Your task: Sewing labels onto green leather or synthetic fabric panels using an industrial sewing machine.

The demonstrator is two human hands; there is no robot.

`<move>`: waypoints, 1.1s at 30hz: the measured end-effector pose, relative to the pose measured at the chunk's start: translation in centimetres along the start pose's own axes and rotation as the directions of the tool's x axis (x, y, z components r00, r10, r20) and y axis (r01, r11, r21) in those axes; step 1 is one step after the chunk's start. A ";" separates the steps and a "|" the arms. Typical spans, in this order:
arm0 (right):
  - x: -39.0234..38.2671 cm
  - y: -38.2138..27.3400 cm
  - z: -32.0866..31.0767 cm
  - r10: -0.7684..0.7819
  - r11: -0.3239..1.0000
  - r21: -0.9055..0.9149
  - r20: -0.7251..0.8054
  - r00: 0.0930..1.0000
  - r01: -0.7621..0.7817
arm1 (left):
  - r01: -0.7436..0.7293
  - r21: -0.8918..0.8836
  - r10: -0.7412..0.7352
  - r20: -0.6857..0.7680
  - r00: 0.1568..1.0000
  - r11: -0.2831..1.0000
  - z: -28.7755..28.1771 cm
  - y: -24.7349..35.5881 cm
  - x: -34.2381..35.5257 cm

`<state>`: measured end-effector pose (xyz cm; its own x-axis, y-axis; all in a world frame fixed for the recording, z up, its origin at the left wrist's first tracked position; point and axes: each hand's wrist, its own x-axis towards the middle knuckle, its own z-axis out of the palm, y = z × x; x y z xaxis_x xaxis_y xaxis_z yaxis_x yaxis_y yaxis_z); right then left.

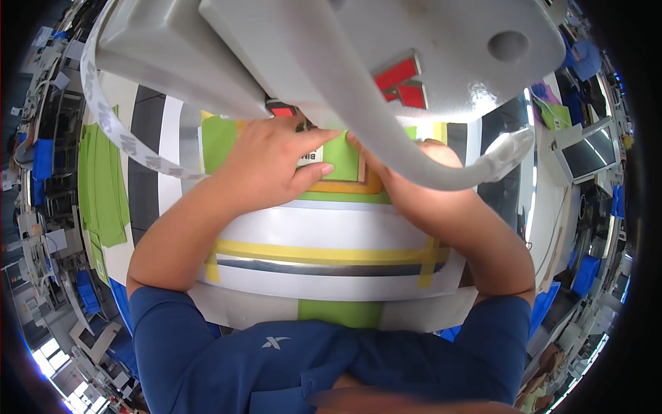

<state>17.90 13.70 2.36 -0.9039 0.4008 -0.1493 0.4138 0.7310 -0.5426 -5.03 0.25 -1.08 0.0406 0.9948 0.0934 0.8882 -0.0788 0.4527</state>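
Observation:
Under the head of a large pale sewing machine (441,76) lies a piece of green fabric (341,168) in an orange-brown frame (355,187). My left hand (265,162) rests on the left part of the green fabric, its thumb and index finger spread around a small white label (312,156) with dark print. From the right, my right hand (400,155) reaches onto the same piece with its index finger stretched out. A grey tube (386,138) crosses in front and covers part of this hand. The needle area is hidden behind the machine head and my left fingers.
White sheeting (331,224) with yellow tape (324,254) covers the near work surface. A stack of green fabric pieces (103,186) lies on the left. A printed white tape (103,110) hangs from the machine's left side. At right stands a screen panel (586,152).

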 end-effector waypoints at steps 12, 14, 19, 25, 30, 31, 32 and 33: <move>-1.9 -1.6 -0.9 -0.334 0.826 -0.467 0.048 0.941 0.317 | -0.029 0.119 0.036 -0.061 0.997 0.992 0.2 0.9 -0.3; -1.8 -1.8 -1.1 -0.364 0.807 -0.497 0.005 0.931 0.318 | -0.032 0.110 0.038 -0.057 0.998 0.993 0.1 0.8 -0.2; -2.0 -1.1 -0.9 -0.325 0.868 -0.360 0.110 0.939 0.342 | 0.012 0.143 -0.017 0.037 0.999 0.990 -0.6 1.0 0.1; -2.0 -0.7 -0.6 -0.323 0.857 -0.366 0.168 0.931 0.364 | 0.125 0.101 -0.142 0.184 0.973 0.987 -0.7 1.1 0.3; -2.1 -0.6 -0.4 -0.341 0.853 -0.374 0.127 0.931 0.364 | -0.044 0.219 0.033 0.057 0.998 0.975 -0.3 0.3 -0.1; -2.2 -0.6 -0.7 -0.342 0.845 -0.388 0.135 0.930 0.367 | -0.047 0.220 0.035 0.061 0.998 0.974 -0.2 0.1 0.1; -2.2 -0.7 -0.7 -0.344 0.848 -0.381 0.133 0.930 0.368 | -0.039 0.172 0.031 0.050 0.998 0.984 -0.2 0.1 0.1; -2.2 -0.7 -0.6 -0.341 0.855 -0.368 0.134 0.931 0.366 | -0.031 0.125 0.026 0.039 0.999 0.992 -0.2 0.1 0.1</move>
<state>19.69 12.63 3.58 -0.9966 0.0499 -0.0649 0.0627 0.9747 -0.2147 -4.99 0.32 -0.85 0.0816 0.9942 0.0704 0.9366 -0.1007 0.3356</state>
